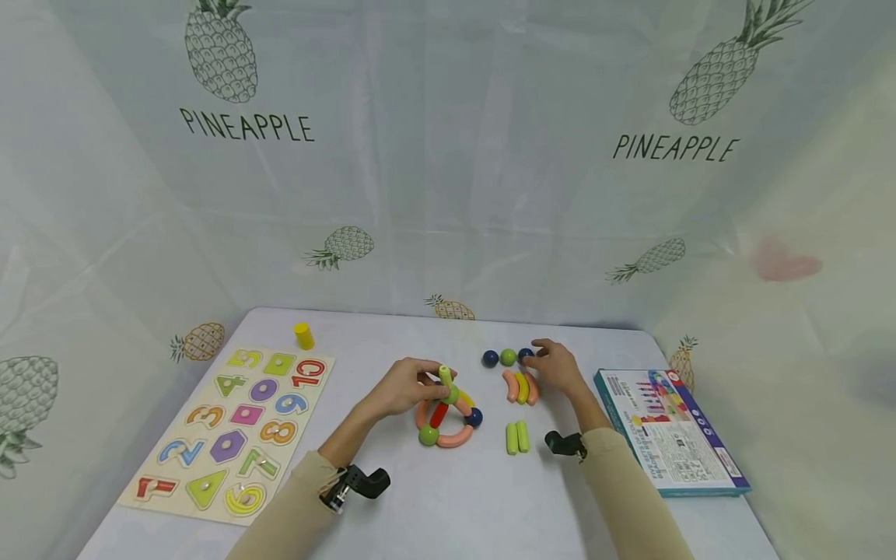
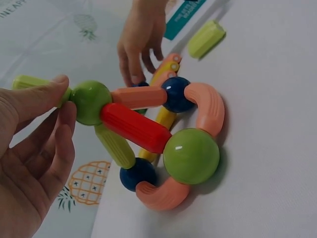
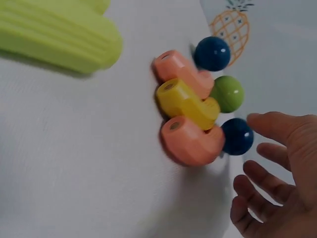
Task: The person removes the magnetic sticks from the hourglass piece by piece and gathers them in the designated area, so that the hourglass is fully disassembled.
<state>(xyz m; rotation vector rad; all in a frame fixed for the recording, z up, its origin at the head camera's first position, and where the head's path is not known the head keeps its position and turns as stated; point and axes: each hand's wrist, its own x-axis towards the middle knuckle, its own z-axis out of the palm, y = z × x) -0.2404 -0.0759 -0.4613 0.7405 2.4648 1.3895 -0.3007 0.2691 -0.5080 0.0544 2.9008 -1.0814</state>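
Observation:
My left hand (image 1: 406,386) pinches the light green rod (image 2: 37,85) that stands on top of a structure of magnetic balls and rods. A green ball (image 2: 91,102) joins this rod to the red rod (image 2: 136,128), a straight pink rod and another light green rod. Curved pink rods (image 2: 205,106), blue balls and a larger-looking green ball (image 2: 191,156) form its base. My right hand (image 1: 556,365) reaches to a dark blue ball (image 3: 237,136), thumb tip right at its edge and fingers loosely bent. Beside that ball are a green ball (image 3: 228,94) and another blue ball (image 3: 212,53).
Two curved pink rods and a yellow one (image 1: 522,387) lie before the balls, two light green rods (image 1: 512,438) nearer. A number-and-shape board (image 1: 175,420) lies left, with a yellow cylinder (image 1: 304,336) behind it. A flat box (image 1: 672,435) lies right.

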